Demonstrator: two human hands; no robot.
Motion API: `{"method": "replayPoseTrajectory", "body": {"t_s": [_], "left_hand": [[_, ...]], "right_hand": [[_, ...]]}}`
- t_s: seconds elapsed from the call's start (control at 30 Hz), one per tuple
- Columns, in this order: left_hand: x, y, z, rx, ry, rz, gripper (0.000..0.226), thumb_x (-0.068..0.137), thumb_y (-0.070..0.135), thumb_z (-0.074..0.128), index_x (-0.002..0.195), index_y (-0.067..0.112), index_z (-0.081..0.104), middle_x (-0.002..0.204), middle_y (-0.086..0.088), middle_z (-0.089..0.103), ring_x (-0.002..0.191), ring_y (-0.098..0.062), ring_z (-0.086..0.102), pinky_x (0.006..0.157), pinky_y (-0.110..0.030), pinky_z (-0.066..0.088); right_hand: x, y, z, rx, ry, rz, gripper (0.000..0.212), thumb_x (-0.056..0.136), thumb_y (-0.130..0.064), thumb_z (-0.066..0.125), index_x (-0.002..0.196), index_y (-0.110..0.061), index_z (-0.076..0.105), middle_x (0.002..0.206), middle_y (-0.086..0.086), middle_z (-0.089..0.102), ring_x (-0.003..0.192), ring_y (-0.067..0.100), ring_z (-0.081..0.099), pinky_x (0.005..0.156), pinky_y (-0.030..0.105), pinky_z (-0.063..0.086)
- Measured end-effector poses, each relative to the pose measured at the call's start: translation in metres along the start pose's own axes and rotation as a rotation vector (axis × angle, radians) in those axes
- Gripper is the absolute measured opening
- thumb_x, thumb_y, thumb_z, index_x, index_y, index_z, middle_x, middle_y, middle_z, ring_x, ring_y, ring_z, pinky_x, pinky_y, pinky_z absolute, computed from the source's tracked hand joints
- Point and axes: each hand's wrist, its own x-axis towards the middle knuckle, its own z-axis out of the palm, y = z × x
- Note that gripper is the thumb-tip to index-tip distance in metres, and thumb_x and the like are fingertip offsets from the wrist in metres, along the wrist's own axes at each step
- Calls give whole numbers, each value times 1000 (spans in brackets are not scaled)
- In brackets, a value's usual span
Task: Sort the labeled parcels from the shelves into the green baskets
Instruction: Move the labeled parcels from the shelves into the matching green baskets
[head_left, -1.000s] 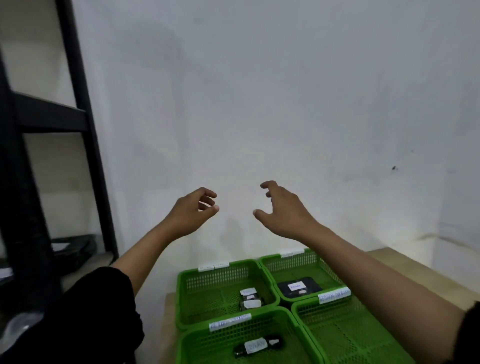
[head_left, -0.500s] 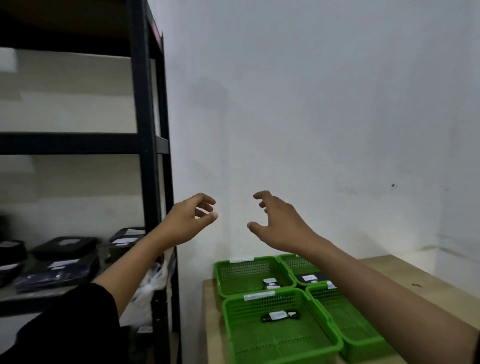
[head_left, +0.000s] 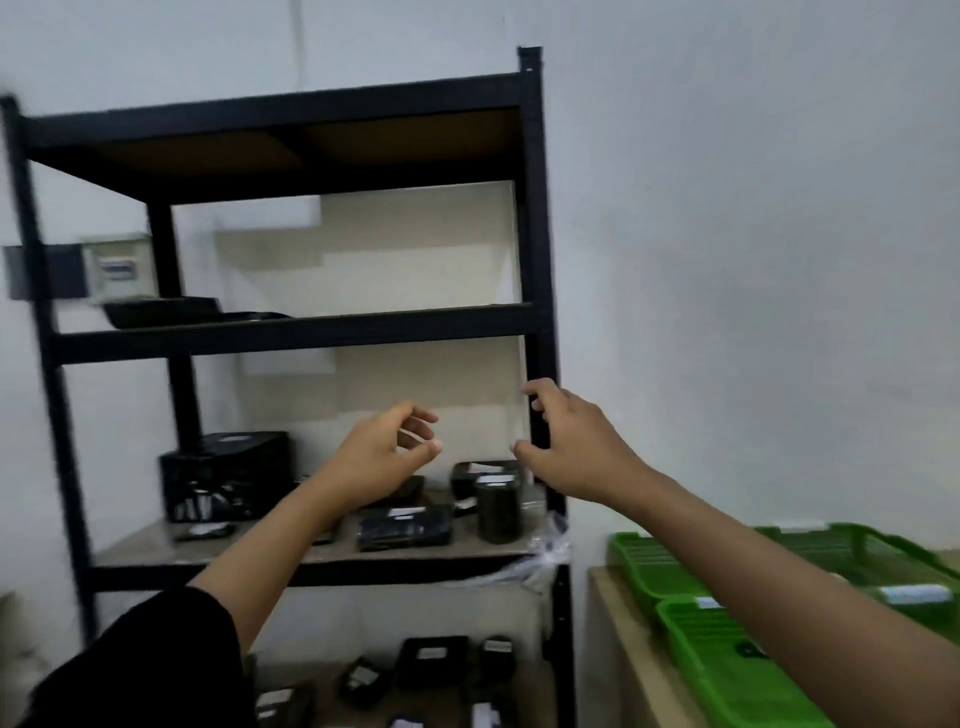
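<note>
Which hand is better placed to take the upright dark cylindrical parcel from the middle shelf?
Probably the right hand. It hovers nearly above the upright dark cylindrical parcel and holds nothing. The left hand, also holding nothing, is further left, nearer the flat black wrapped parcel.

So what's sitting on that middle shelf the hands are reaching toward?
On the middle shelf sit black labeled parcels: a big box, a flat pack, an upright cylinder and another parcel behind it. The left hand and forearm hide some of the shelf.

View swung left, black shelf rack now central, green baskets at right edge
</note>
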Motion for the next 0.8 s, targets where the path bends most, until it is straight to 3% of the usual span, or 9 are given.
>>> {"method": "replayPoseTrajectory", "body": {"t_s": [0.07,0.17,0.33,0.43,0.57,0.8], "left_hand": [[-18,-29,-37,34,-12,-29,26,89,24,60,114,20,55,103,2,63,89,-7,61,75,-16,49],[-43,-75,-94,54,24,-60,22,88,24,61,110,23,55,101,2,65,90,-9,63,85,-28,53],[-63,-140,-158,80,71,-110,21,88,22,62,109,21,56,99,2,66,92,-8,63,80,-17,50],[-63,-176,-183,86,116,-144,22,88,24,62,110,22,57,97,6,65,90,-7,63,84,-26,53],[-51,-226,-205,79,174,-171,22,88,25,61,110,22,58,96,8,64,89,-4,62,75,-16,47],[19,-313,-246,79,245,-220,24,89,26,59,112,21,55,102,4,63,90,-11,62,70,-18,47]], "right_hand": [[12,-41,25,34,-12,-22,60,87,-35,57,139,-19,31,140,7,44,125,26,45,102,40,41],[29,-99,66,74,-43,-48,60,88,-36,57,139,-21,30,139,8,44,124,27,47,101,42,42],[55,-162,124,87,-93,-76,60,87,-38,57,139,-24,31,139,7,44,125,24,45,103,43,41],[78,-186,152,83,-106,-99,59,87,-37,57,139,-24,32,140,6,43,126,23,44,104,41,40],[118,-208,187,71,-95,-143,58,88,-37,57,139,-23,32,139,6,45,125,23,46,102,39,40],[232,-236,235,103,-19,-197,60,87,-37,60,138,-22,34,136,4,47,125,21,45,101,37,42]]}}
